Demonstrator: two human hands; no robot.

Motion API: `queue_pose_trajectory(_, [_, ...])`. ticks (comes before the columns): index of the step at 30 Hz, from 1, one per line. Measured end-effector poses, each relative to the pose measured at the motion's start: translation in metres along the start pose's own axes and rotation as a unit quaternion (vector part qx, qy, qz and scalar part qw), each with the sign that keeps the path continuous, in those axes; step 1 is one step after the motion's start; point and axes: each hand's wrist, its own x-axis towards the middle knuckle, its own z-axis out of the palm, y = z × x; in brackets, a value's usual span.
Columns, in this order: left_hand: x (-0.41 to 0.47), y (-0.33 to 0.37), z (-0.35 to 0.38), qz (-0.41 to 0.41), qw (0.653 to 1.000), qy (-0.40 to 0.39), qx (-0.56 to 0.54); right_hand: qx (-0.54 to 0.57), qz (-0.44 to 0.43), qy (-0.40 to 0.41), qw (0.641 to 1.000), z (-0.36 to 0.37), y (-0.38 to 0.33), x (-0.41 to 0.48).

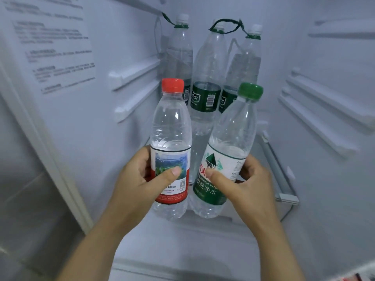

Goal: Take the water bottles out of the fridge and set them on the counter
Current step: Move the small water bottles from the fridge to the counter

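red-capped water bottle (171, 138) is on the left, roughly upright, my left hand (140, 179) wrapped round its label with the thumb across the front. behind it, three tall bottles (207, 78) with dark green labels stand at the back of the fridge (324, 138), a green cord (223, 23) looped at their necks. then the green-capped water bottle (229, 149), top leaning off to the right, my right hand (249, 185) curled round its label the same way. both are inside the fridge, low over its floor; can't tell if the bases touch it. i'd say i'm mid-grab on a front pair. next move: pull both straight back out without knocking them together, then find the counter, which isn't in view.
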Motion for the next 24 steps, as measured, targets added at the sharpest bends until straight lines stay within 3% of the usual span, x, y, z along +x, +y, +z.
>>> queue_pose_trajectory(11, [-0.050,0.007,0.009,-0.011,0.999,-0.030,0.006,-0.057,0.026,0.055,0.997,-0.021,-0.005,-0.068])
queue_pose_trajectory(24, [-0.118,0.006,0.014,-0.026,0.978,-0.204,-0.033,-0.115,0.103,0.206,0.966,-0.020,-0.036,-0.213])
